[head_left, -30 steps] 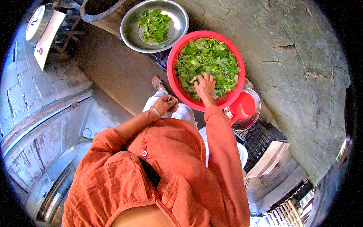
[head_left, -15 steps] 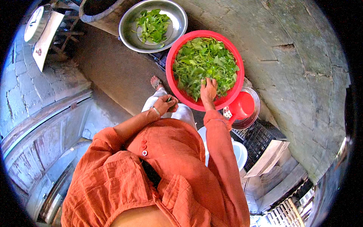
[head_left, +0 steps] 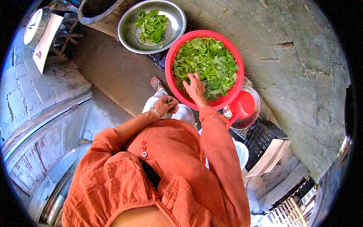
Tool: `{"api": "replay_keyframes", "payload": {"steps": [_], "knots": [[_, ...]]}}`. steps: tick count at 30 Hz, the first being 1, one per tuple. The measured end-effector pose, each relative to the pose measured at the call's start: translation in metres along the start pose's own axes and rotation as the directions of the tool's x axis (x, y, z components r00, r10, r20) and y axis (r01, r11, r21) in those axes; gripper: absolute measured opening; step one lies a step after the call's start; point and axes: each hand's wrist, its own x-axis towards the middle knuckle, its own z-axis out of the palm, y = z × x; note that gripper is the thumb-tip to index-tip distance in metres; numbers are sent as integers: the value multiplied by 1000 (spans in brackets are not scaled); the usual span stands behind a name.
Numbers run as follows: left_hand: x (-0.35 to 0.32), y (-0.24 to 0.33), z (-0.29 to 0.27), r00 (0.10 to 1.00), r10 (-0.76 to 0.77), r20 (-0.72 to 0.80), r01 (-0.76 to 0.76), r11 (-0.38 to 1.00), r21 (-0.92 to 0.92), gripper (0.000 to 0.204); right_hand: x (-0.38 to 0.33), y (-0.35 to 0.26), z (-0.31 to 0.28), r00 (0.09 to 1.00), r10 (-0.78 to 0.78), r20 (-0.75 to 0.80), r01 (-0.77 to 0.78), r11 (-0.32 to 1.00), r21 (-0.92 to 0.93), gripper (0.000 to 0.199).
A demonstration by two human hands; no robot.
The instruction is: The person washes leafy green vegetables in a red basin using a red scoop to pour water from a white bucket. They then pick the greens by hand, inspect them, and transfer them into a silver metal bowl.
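A red plastic basin (head_left: 241, 70) holds a heap of green leafy stems (head_left: 210, 60). My right hand (head_left: 194, 90) is over the near left part of the heap, its fingers spread and the tips at the leaves, with nothing gripped. My left hand (head_left: 166, 106), with a bracelet at the wrist, is curled closed above my lap, just left of the basin. A speck of dark green shows at its fingers, too small to name. Beyond the left hand, a steel bowl (head_left: 126, 39) carries a smaller pile of picked leaves (head_left: 152, 27).
A red dipper (head_left: 242, 104) rests over a metal pot (head_left: 256, 113) at the basin's near right. Close by are a black crate (head_left: 261, 142) and a white bucket (head_left: 242, 153). A concrete wall (head_left: 298, 87) runs along the right; a large round-mouthed container (head_left: 87, 19) stands at the far left.
My right hand has moved left across the leaves, and its fingers have spread out from a closed grip. The left hand stays closed in nearly the same place.
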Motion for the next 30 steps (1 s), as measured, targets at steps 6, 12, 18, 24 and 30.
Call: {"api": "replay_keyframes", "payload": {"steps": [6,12,18,24,30], "knots": [[2,-4,-1,1000,3,-25,-3,1000,-19,11,23,-24,-8,974,-204,-95,181,962,-205,43],[4,-7,-12,1000,24,-18,-25,999,-46,16,-3,26,-4,955,-102,-280,47,980,-195,29],[1,-2,-3,1000,15,-20,-16,999,-49,12,-19,34,-6,965,-257,-48,226,912,-343,27],[6,-6,-1,1000,6,-10,-6,1000,-21,12,-20,33,0,987,-143,75,158,954,-253,35],[5,-5,0,1000,-2,-4,2,1000,-23,12,0,1,-2,955,-240,-174,214,964,-155,27]]}}
